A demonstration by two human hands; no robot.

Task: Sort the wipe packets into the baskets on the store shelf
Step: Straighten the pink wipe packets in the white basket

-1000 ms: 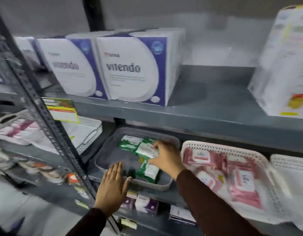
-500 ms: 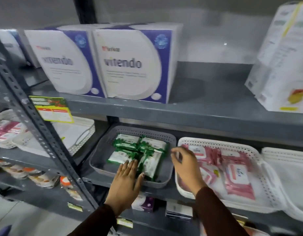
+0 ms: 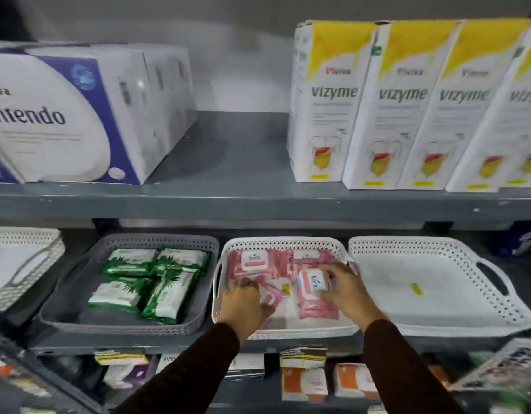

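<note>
A grey basket on the middle shelf holds several green wipe packets. To its right a white basket holds several pink wipe packets. Both my hands are inside the white basket. My left hand lies on pink packets at the front left, fingers curled over them. My right hand pinches the far end of one pink packet that lies lengthwise in the basket. Another white basket to the right holds only a small yellow sticker.
White and purple boxes and several yellow-topped white boxes stand on the upper shelf. A further white basket sits at far left. Small boxes fill the shelf below.
Both hands moved right from the grey basket into the white one. The view shifted right. My right hand now grips a pink packet.
</note>
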